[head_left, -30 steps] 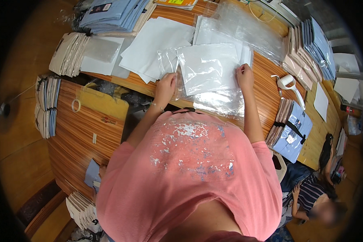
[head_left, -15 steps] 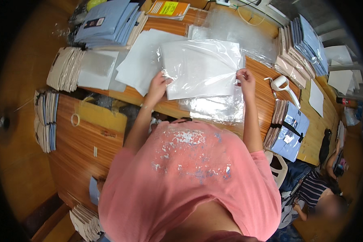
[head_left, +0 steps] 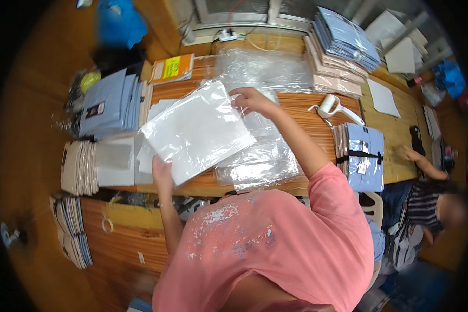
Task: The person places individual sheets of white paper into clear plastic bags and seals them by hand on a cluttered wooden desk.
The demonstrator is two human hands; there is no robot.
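A clear plastic bag (head_left: 197,132) with a white sheet inside lies slanted in front of me, partly over loose white sheets and other clear bags. At its near left corner, my left hand (head_left: 162,172) is closed on the edge, thumb on top. My right hand (head_left: 250,102) reaches across to the far right edge with bent fingers, pinching the plastic there. Flat clear bags (head_left: 260,174) lie shiny on the table under its right side, and more clear bags (head_left: 265,70) are spread beyond my right hand.
Folded blue shirts (head_left: 109,104) and beige bundles (head_left: 80,167) stand at left. Other shirt stacks (head_left: 346,39) are at the far right. A white lint roller (head_left: 340,109) lies near a tied blue shirt bundle (head_left: 365,156). Another person (head_left: 426,203) sits at right.
The bag has moved left and turned to a slant. My left hand has shifted left and nearer to me; my right hand has swung left to the bag's far edge.
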